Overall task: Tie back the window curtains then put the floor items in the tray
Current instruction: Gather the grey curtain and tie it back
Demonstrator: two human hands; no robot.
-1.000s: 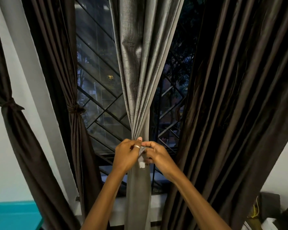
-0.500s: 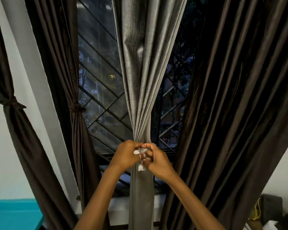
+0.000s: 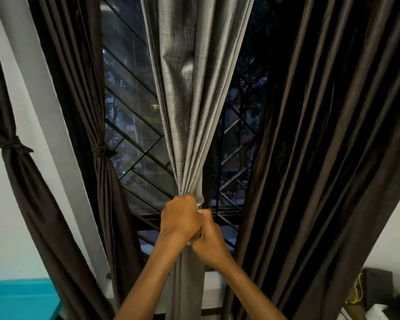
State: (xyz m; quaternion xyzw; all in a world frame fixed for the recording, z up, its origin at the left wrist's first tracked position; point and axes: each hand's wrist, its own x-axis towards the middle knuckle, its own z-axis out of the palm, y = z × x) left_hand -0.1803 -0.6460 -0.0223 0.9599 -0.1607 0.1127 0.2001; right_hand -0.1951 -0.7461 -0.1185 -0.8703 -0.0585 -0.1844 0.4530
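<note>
tie (image 3: pixel 199 210) mostly hidden behind left hand (image 3: pixel 180 218), grey curtain (image 3: pixel 194 88) top cut off

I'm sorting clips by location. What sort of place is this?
Probably a room in a home: a grey curtain and tied-back dark curtains hang at a window with a metal grille.

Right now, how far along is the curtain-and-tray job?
Done: the far-left brown curtain and inner-left brown curtain are tied. In hand: left hand and right hand grip the gathered grey curtain. Left: the right brown curtain hangs loose; floor items and tray aren't in view.
</note>
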